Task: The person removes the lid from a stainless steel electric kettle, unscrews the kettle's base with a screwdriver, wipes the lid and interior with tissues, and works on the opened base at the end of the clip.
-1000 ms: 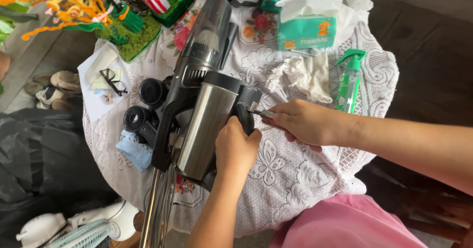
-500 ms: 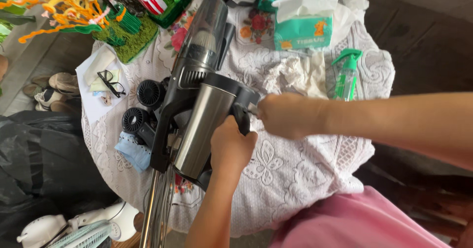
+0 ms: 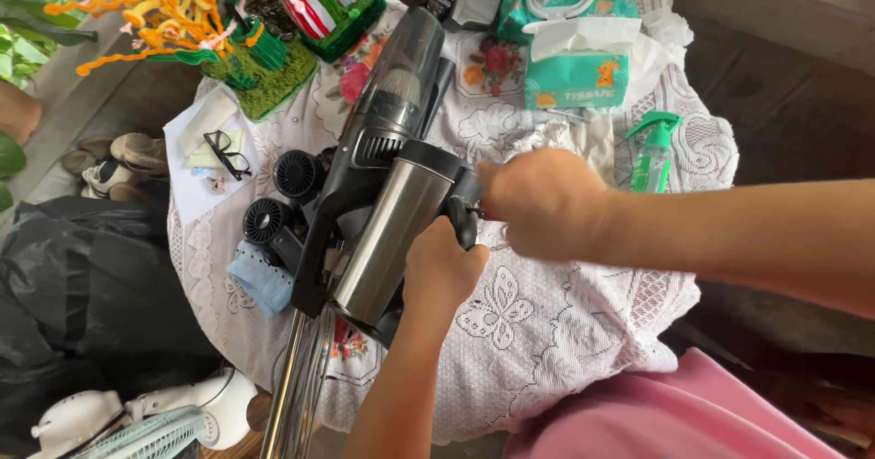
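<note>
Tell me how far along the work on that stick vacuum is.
Done: the stick vacuum lies on the lace-covered table, with black round parts lying loose beside it. In hand: the left hand steadies the steel canister, while the right hand works a small tool at its black end cap. Left: the canister still sits on the body; those loose parts are not fitted.

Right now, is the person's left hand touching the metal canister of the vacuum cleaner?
Touching. The head view shows the left hand pressed against the side of the metal canister, with no gap between them.
</note>
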